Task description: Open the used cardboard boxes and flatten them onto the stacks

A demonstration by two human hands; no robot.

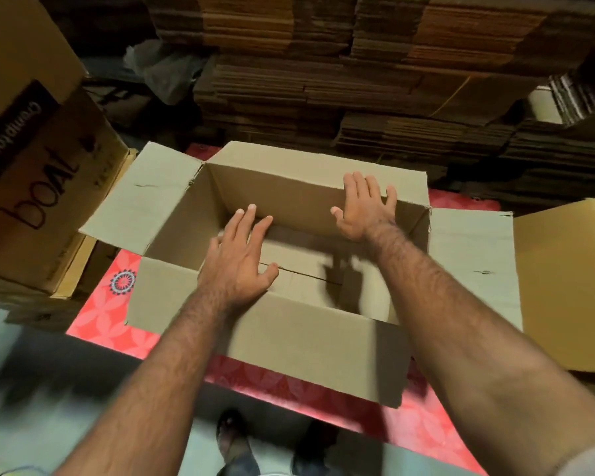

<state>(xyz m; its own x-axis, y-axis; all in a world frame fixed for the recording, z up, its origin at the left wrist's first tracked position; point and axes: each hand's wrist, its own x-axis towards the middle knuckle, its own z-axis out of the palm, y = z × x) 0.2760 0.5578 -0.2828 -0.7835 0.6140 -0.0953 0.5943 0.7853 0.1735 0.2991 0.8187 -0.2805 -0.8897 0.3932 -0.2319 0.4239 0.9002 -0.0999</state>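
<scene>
Both hands reach flat-fingered, gripping nothing, into the open cardboard box [289, 341] on the red counter [100, 321]: left hand [239, 255] above its middle, right hand [363, 207] against its far wall.

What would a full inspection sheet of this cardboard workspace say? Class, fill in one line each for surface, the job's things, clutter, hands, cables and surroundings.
Surface: red patterned mat under the open box, on a pale floor.
Job's things: open box, four top flaps folded outward, bottom flaps closed inside, not yet flattened.
Clutter: printed box at left; plain box at right; crumpled plastic behind.
Hands: left hand flat, fingers straight, reaching into the box; right hand flat, fingers spread, against the far wall.
Cables: nothing seen.
Surroundings: flattened cardboard stacks piled high behind; the person's feet below.
</scene>
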